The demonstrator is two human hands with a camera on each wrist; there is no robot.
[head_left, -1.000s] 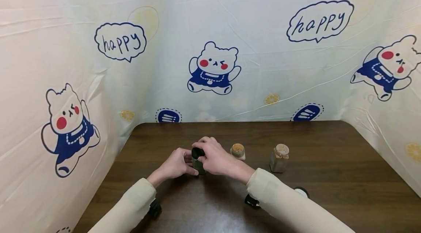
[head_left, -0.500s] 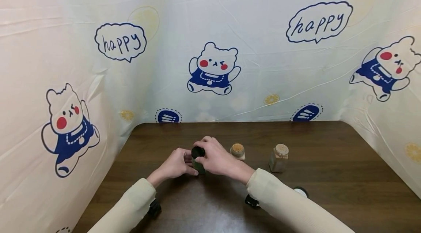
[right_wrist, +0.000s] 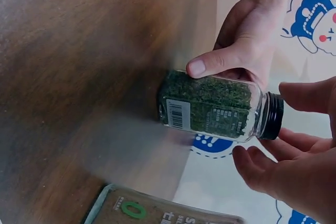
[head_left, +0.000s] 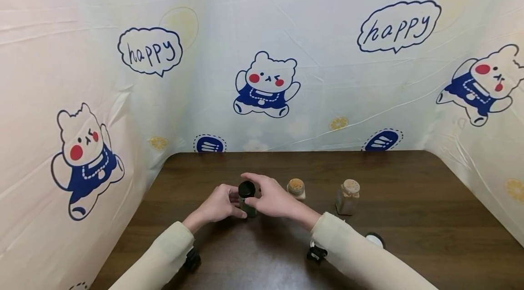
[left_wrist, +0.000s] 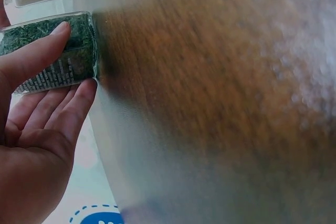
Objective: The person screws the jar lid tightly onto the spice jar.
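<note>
A clear spice jar of dried green herbs (right_wrist: 207,103) with a black screw cap (head_left: 246,189) stands on the table left of centre. My left hand (head_left: 219,203) grips its lower body, the thumb (left_wrist: 44,48) on one side and the fingers (left_wrist: 76,106) on the other. Around the cap hovers my right hand (head_left: 276,196), thumb and fingers spread. In the right wrist view its thumb (right_wrist: 307,97) is close beside the cap; whether it touches, I cannot tell. To the right stand a jar with an orange-dusted shaker top (head_left: 296,186) and a jar of light brown powder (head_left: 348,199).
A round white and black piece (head_left: 375,240), perhaps a cap, lies by my right sleeve (head_left: 360,249), partly hidden. Printed sheeting (head_left: 319,53) walls the brown table (head_left: 409,180) at its back and sides.
My right fingers have spread away from the black cap, which shows more fully now, and the right wrist has shifted slightly. The left hand and jar have stayed in place.
</note>
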